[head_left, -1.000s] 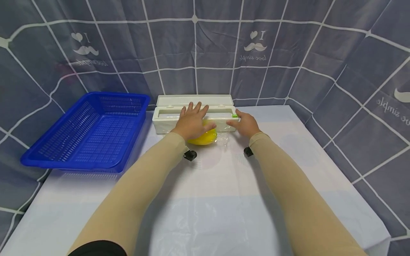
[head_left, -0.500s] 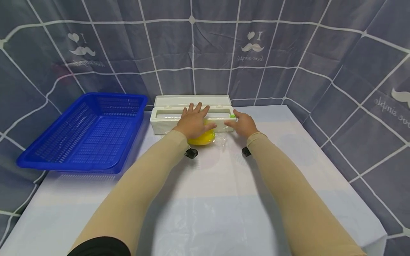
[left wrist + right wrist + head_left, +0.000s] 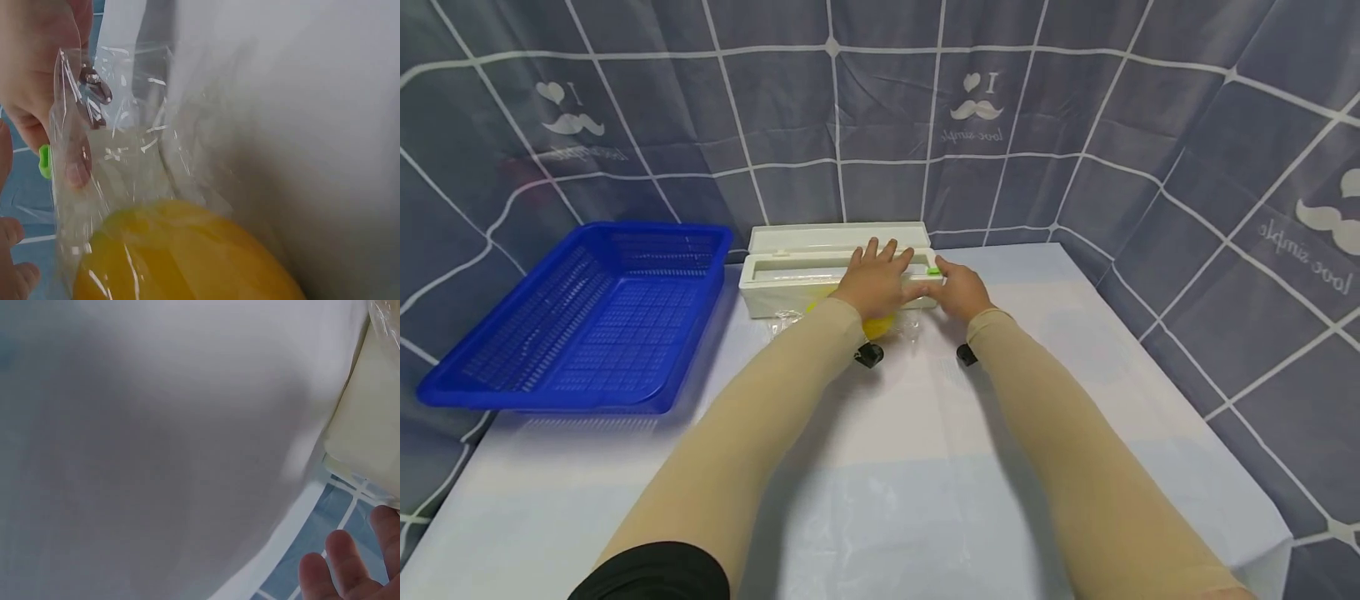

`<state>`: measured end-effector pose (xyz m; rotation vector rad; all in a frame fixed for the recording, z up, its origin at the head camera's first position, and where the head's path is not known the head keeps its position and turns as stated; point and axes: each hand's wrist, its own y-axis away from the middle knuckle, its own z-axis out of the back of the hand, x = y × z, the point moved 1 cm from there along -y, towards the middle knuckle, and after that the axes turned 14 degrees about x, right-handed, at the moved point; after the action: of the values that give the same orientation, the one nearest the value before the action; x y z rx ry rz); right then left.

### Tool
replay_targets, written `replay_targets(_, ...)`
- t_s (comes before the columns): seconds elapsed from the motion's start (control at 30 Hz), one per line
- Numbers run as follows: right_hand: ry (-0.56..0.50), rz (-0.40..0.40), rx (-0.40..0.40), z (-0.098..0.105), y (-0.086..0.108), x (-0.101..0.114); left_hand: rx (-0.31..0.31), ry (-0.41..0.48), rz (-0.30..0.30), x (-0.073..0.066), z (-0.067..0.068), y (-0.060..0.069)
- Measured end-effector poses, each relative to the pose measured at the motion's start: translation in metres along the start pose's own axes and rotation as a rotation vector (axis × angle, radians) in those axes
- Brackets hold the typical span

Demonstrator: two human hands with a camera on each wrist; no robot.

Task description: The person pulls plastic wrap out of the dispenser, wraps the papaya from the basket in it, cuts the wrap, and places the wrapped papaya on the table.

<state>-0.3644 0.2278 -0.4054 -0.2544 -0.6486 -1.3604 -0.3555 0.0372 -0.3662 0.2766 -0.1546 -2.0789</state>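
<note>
A long white cling film dispenser point(image 3: 772, 297) sits at the back of the table with its lid raised. My left hand point(image 3: 878, 285) lies across its middle, fingers spread. Clear film point(image 3: 112, 94) hangs over the dispenser's front, and a yellow fruit point(image 3: 187, 256) shows under or behind it, mostly covered by the left hand in the head view. At the dispenser's right end my right hand point(image 3: 962, 292) grips the corner, thumb on the front face, forefinger by the green slide cutter point(image 3: 934, 271). The two thumbs nearly meet. The fruit's exact kind is unclear.
To the left stands a blue plastic basket point(image 3: 576, 400) with slotted walls. A white cloth point(image 3: 925, 467) covers the table. Grey checked curtains point(image 3: 880, 100) hang close behind and along the right side.
My left hand has shifted right along the dispenser, closer to the right hand, covering more of the fruit. The right hand keeps its place at the end. The head view has turned slightly right.
</note>
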Motion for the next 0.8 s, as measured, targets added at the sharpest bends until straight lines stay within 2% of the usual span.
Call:
replay_targets(0.3, 0.022, 0.008, -0.016, -0.001, -0.004, 0.004, -0.003, 0.029, -0.041, -0.01, -0.003, -0.017)
replay_targets(0.37, 0.031, 0.02, -0.027, 0.0, -0.003, 0.005, -0.02, 0.029, -0.063, -0.013, -0.005, -0.022)
replay_targets(0.5, 0.034, 0.035, -0.045, 0.001, -0.001, 0.004, -0.093, 0.036, -0.109, -0.02, -0.008, -0.032)
replay_targets(0.63, 0.044, 0.045, -0.064, 0.001, 0.001, 0.002, -0.166, 0.032, -0.094, -0.029, -0.009, -0.035)
replay_targets(0.8, 0.055, 0.04, -0.065, -0.001, 0.005, 0.002, -0.207, 0.094, -0.044, -0.033, -0.012, -0.035)
